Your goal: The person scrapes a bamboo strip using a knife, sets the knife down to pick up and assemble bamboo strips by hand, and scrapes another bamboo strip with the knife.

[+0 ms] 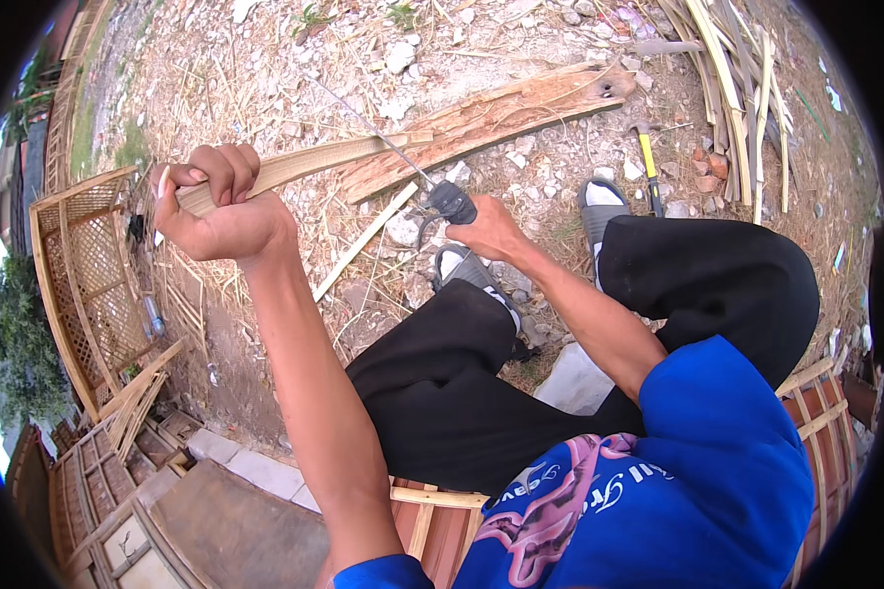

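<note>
While your left hand (216, 187) clenches the strip (314, 161), its far end reaches over the plank (521, 116), perhaps for backing; your right hand (487, 229) wraps the handle (452, 202), likely for control, blade (363, 119) crossing the strip.

Stony ground (192, 103), wood strips (729, 93) and a hammer (648, 157) show an outdoor workplace.

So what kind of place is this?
It looks like an outdoor yard, probably one where people work with wood: there's open, stony ground, a pile of long, thin wooden strips, and a yellow-handled hammer lying near the person's foot.
</note>
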The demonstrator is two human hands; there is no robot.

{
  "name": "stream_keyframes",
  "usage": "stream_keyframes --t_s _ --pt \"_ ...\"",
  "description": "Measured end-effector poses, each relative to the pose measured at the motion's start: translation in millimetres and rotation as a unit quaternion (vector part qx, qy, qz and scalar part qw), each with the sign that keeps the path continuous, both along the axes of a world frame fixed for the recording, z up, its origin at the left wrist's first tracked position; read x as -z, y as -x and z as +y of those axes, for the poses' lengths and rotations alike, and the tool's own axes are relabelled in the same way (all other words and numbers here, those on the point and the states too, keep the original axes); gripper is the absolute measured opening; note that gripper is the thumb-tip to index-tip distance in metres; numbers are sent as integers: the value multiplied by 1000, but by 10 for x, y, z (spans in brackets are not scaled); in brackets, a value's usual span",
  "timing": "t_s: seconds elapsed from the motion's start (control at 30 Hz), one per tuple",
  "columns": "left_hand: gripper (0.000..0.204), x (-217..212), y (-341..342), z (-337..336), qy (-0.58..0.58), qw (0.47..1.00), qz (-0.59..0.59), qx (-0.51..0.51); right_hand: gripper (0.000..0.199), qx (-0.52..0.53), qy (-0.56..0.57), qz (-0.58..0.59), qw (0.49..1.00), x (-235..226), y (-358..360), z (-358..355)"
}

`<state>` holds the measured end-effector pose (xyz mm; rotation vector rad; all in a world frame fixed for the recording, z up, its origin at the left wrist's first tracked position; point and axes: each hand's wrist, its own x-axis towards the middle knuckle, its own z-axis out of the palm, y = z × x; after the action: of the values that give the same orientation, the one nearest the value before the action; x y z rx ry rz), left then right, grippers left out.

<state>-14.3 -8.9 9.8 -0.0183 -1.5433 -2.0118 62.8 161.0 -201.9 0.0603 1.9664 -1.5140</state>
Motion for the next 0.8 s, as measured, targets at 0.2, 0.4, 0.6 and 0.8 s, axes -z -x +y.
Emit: stream_keyframes --t_s 0.2,0.4,0.6,0.8 --pt "24 -40 3 1 9 999 10 35 34 16 179 135 974 -255 73 -149" --pt "25 -35 0 -86 18 999 -12 31 36 3 -9 -33 999 740 -74 180" --pt "28 19 1 82 59 997 33 -42 36 15 21 26 999 -53 72 -96" --pt "20 29 27 75 106 993 48 -5 36 0 105 144 984 -58 185 -63"
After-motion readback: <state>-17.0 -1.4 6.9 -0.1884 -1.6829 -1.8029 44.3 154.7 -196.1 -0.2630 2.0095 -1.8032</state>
